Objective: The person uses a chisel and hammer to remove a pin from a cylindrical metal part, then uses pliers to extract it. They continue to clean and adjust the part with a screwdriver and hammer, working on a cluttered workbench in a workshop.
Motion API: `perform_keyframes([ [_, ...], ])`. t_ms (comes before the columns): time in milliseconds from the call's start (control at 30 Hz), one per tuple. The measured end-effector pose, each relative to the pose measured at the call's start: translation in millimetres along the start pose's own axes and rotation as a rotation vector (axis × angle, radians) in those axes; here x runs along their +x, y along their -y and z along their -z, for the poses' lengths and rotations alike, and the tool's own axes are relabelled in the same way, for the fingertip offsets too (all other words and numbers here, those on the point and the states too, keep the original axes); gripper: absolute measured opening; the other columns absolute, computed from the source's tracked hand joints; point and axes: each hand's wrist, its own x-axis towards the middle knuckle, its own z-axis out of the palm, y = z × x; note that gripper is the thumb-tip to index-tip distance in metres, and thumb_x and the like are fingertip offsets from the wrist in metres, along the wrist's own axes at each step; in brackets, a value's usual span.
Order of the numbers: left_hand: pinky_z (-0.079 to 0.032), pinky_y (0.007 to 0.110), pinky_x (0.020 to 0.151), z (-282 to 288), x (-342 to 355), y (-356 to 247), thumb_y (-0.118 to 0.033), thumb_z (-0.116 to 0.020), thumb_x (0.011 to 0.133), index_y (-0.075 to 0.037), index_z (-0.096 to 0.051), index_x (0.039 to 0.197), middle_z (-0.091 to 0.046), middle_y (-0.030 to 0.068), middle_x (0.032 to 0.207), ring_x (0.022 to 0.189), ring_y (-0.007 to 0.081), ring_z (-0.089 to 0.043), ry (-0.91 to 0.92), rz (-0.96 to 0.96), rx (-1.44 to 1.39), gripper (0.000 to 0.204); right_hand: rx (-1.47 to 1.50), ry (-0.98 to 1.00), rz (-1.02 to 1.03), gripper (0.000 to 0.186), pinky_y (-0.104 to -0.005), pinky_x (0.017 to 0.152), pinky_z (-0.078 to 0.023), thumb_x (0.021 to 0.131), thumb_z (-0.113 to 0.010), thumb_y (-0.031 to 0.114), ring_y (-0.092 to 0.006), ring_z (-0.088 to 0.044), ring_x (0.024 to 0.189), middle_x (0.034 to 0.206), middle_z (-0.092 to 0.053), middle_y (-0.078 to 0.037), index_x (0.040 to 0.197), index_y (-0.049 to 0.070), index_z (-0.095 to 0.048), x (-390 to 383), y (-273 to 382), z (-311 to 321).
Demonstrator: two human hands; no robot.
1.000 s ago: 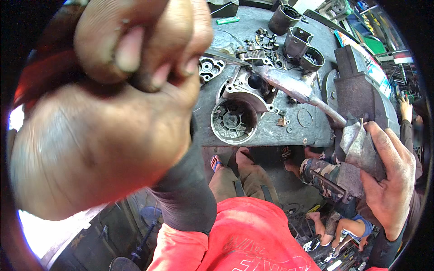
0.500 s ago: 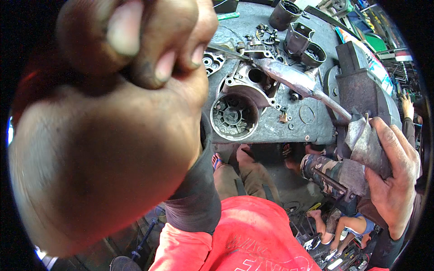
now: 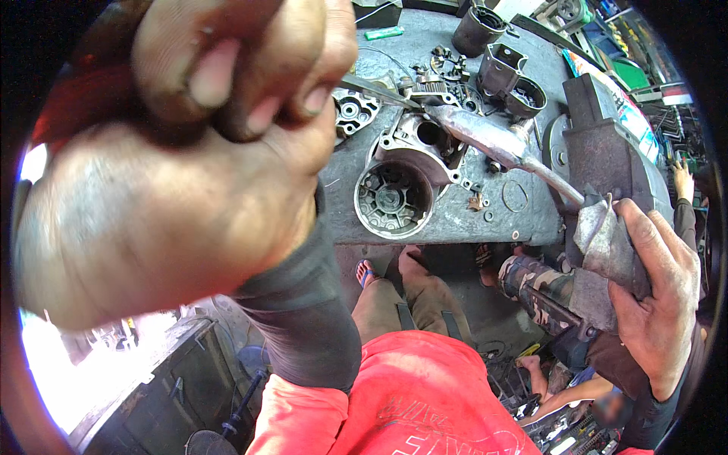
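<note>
My left hand (image 3: 212, 152) looms large at the left, blurred, its fingers curled. From behind these fingers a narrow flat metal bar (image 3: 371, 89) reaches toward a long silvery metal piece (image 3: 485, 135), broad in the middle and rod-like at its right end. Whether they are one piece I cannot tell. At the right, my right hand (image 3: 663, 292) grips a grey, worn folded wrap (image 3: 610, 243) around the rod's end, beside the dark bench vise (image 3: 614, 155). Below the silvery piece, an engine casing (image 3: 394, 197) with a round opening lies on the bench (image 3: 485, 227).
Metal cylinders (image 3: 478, 30), a black housing (image 3: 500, 68) and small loose parts (image 3: 476, 201) lie on the bench. The vise's handle (image 3: 553, 307) sticks out near my right hand. Other people's legs (image 3: 538, 383) show below right, and another person's hand (image 3: 684, 178) at far right.
My left hand has drawn up and its wrist has risen, uncovering a bright area at lower left. My right hand and the wrap have shifted slightly left. A person at lower right has changed posture.
</note>
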Motion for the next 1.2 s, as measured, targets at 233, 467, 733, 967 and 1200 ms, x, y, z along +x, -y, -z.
perform_keyframes([
  [233,-0.028,0.031,0.042,-26.0,-20.8,76.9,-0.047,-0.049,0.1,-0.009,-0.06,0.086,-0.039,-0.0014,0.057,0.043,0.0124,-0.029,-0.051,0.019,-0.084,0.042,-0.024,-0.04,0.048,0.079,-0.0476,0.076,-0.05,0.054,-0.078,-0.004,-0.0443,-0.062,0.084,0.097,-0.061,-0.023,0.132,-0.005,-0.066,12.6,8.8,-3.6],
  [467,-0.026,0.023,0.039,-25.2,-14.6,-41.3,-0.038,-0.051,0.088,-0.019,-0.044,0.059,-0.041,-0.006,0.049,0.039,0.0069,-0.034,-0.146,-0.101,0.117,0.035,0.027,-0.039,0.078,0.082,-0.0493,0.073,-0.047,0.052,-0.08,-0.005,-0.0447,-0.06,0.082,0.095,-0.058,-0.022,0.133,-0.004,-0.064,14.9,9.9,2.1],
  [733,-0.024,0.027,0.042,-26.8,-22.9,-46.8,-0.039,-0.056,0.084,-0.022,-0.041,0.06,-0.039,-0.0056,0.052,0.044,0.0074,-0.035,-0.198,-0.118,0.249,0.033,-0.063,0.109,-0.131,0.086,-0.0459,0.107,-0.049,0.059,-0.082,-0.009,-0.0421,-0.065,0.123,0.133,-0.068,-0.022,0.143,0.002,-0.066,6.6,18.2,12.3],
  [967,-0.03,0.032,0.049,-32.6,-32.4,-22.0,-0.05,-0.055,0.089,-0.017,-0.048,0.074,-0.042,-0.001,0.068,0.052,0.0122,-0.039,-0.118,-0.167,0.302,0.037,-0.024,0.116,-0.115,0.088,-0.0458,0.109,-0.049,0.058,-0.081,-0.009,-0.0419,-0.064,0.125,0.135,-0.069,-0.021,0.144,0.003,-0.065,6.5,14.7,12.3],
  [1200,-0.031,0.032,0.05,-41.3,-32.7,-7.0,-0.048,-0.055,0.087,-0.011,-0.057,0.082,-0.044,-0.001,0.068,0.052,0.0132,-0.039,-0.203,-0.21,0.329,0.038,-0.005,0.079,-0.107,0.087,-0.0466,0.11,-0.049,0.058,-0.081,-0.009,-0.0421,-0.064,0.126,0.135,-0.069,-0.021,0.143,0.002,-0.066,4.9,14.3,8.4],
])
